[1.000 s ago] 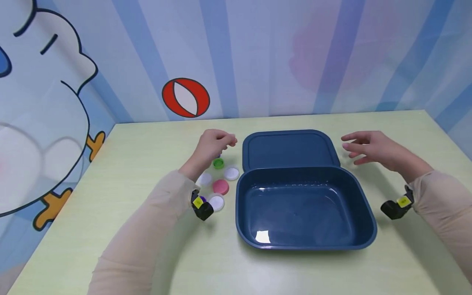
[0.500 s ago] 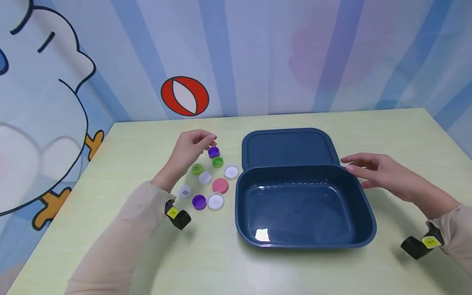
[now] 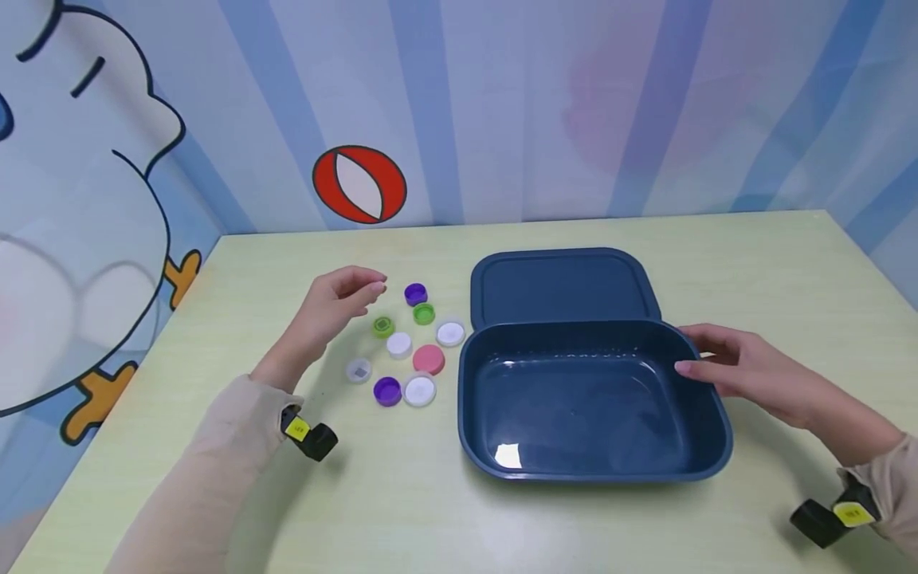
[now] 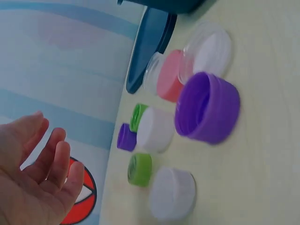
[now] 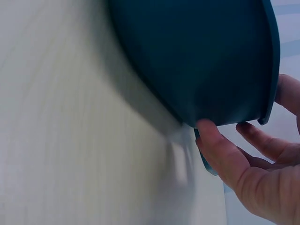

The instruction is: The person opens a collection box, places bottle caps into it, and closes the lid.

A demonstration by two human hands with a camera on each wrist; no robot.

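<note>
A dark blue plastic box [image 3: 581, 414] stands open on the table. My right hand [image 3: 760, 375] grips its right rim, thumb over the inside and fingers against the outer wall, as the right wrist view shows. To the left lie several bottle caps: a pink cap [image 3: 429, 359], purple caps [image 3: 387, 391], green caps [image 3: 424, 313] and white or clear caps [image 3: 419, 390]. My left hand [image 3: 326, 307] hovers left of them with loosely bent fingers. Nothing sits in its grasp in the left wrist view, where a large purple cap [image 4: 208, 108] is nearest the camera.
Behind the box lies a flat dark blue lid [image 3: 562, 287], its front edge hidden by the box. A printed backdrop [image 3: 531, 112] rises along the table's [image 3: 301, 263] back edge. A camera [image 3: 311, 438] is strapped to each wrist.
My left hand has moved left, away from the caps, uncovering several of them. My right hand has come down and forward from beside the lid and taken hold of the box's right rim.
</note>
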